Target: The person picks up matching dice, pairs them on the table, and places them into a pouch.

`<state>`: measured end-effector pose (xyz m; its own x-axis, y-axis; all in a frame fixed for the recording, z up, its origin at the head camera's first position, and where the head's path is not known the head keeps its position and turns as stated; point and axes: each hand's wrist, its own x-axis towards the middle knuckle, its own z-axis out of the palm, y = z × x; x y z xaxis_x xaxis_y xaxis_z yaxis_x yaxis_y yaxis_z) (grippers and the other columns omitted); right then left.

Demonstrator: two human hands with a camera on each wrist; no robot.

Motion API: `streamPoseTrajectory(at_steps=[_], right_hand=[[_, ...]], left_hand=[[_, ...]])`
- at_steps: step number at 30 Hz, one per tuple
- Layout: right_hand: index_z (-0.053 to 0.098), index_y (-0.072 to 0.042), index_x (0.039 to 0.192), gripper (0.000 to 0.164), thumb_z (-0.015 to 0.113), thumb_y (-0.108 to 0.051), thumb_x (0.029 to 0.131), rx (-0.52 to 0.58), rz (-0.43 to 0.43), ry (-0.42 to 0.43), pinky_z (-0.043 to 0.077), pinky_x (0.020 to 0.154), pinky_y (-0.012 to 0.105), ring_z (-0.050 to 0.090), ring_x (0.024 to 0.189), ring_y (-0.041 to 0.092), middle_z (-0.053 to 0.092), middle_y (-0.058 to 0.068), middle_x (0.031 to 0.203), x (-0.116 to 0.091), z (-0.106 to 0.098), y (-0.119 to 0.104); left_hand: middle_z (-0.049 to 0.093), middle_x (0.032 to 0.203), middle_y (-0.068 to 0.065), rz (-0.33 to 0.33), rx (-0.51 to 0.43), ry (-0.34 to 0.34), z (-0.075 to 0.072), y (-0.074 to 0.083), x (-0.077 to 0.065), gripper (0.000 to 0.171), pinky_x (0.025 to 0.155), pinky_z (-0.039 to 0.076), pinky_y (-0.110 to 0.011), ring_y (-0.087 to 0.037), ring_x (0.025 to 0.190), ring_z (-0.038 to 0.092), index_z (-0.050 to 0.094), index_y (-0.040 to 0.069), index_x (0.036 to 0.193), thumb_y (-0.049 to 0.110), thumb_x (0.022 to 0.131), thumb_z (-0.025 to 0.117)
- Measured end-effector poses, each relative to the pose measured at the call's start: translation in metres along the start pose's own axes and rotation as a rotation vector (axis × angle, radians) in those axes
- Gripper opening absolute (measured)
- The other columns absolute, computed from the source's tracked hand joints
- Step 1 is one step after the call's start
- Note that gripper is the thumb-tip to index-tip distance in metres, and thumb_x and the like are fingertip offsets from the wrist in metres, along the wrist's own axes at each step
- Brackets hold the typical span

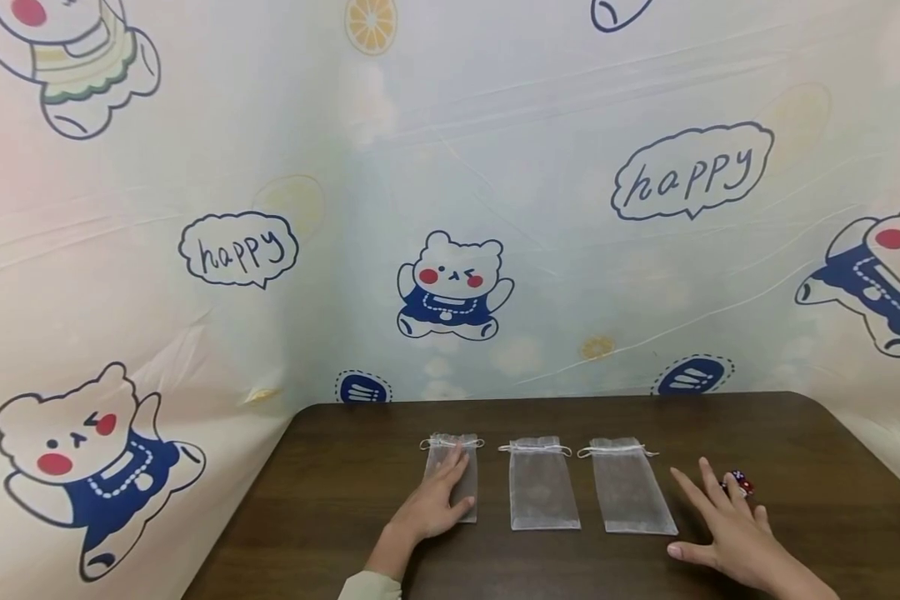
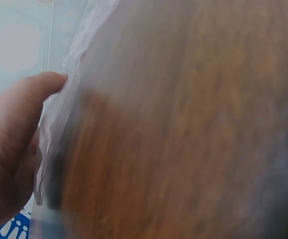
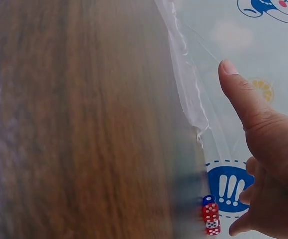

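Note:
Three sheer white drawstring pouches lie flat in a row on the brown table. My left hand (image 1: 429, 502) rests on the left pouch (image 1: 438, 460), its fingers stretched out and the thumb near the lower right edge. In the left wrist view, the thumb of the left hand (image 2: 14, 129) touches pale sheer fabric (image 2: 74, 64). The middle pouch (image 1: 544, 493) and the right pouch (image 1: 633, 493) lie untouched. Right of them, my right hand (image 1: 738, 533) is spread with nothing in it. Beside its fingers sits a small cluster of red, blue and white dice (image 3: 211, 216), partly hidden in the head view.
The dark wooden table (image 1: 330, 500) has rounded far corners. Behind it and at its sides hangs a pale cloth (image 1: 555, 208) printed with bears and "happy" bubbles. White drawstrings stick out sideways at the pouches' far ends.

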<state>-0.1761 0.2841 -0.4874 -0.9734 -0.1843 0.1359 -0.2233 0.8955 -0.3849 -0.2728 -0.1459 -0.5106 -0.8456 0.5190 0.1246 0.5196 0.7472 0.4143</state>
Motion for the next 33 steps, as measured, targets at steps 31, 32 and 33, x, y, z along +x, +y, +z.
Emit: streamPoseTrajectory(at_steps=[31, 32, 33], right_hand=[[0.038, 0.015, 0.125, 0.095, 0.07, -0.056, 0.07, -0.046, 0.213, 0.077, 0.021, 0.087, 0.071, 0.028, 0.109, 0.063, 0.031, 0.046, 0.123, 0.006, -0.026, 0.067], [0.038, 0.016, 0.124, 0.095, 0.07, -0.055, 0.07, -0.046, 0.219, 0.072, 0.022, 0.088, 0.071, 0.029, 0.109, 0.062, 0.032, 0.046, 0.122, 0.005, -0.025, 0.069], [0.038, 0.017, 0.124, 0.095, 0.07, -0.055, 0.071, -0.046, 0.218, 0.07, 0.023, 0.087, 0.07, 0.03, 0.109, 0.062, 0.033, 0.046, 0.121, 0.005, -0.023, 0.072]], left_hand=[[0.02, 0.15, -0.016, -0.01, 0.055, -0.101, 0.002, 0.001, 0.001, 0.064, 0.109, 0.013, -0.048, -0.029, 0.138, 0.013, 0.03, 0.002, 0.143, 0.04, 0.094, 0.046], [0.02, 0.15, -0.016, -0.009, 0.056, -0.101, 0.002, 0.001, 0.0, 0.064, 0.109, 0.013, -0.048, -0.03, 0.138, 0.013, 0.03, 0.001, 0.143, 0.04, 0.094, 0.046], [0.02, 0.149, -0.016, -0.008, 0.054, -0.1, 0.002, 0.002, 0.0, 0.064, 0.109, 0.014, -0.048, -0.03, 0.137, 0.014, 0.031, 0.001, 0.143, 0.04, 0.094, 0.047]])
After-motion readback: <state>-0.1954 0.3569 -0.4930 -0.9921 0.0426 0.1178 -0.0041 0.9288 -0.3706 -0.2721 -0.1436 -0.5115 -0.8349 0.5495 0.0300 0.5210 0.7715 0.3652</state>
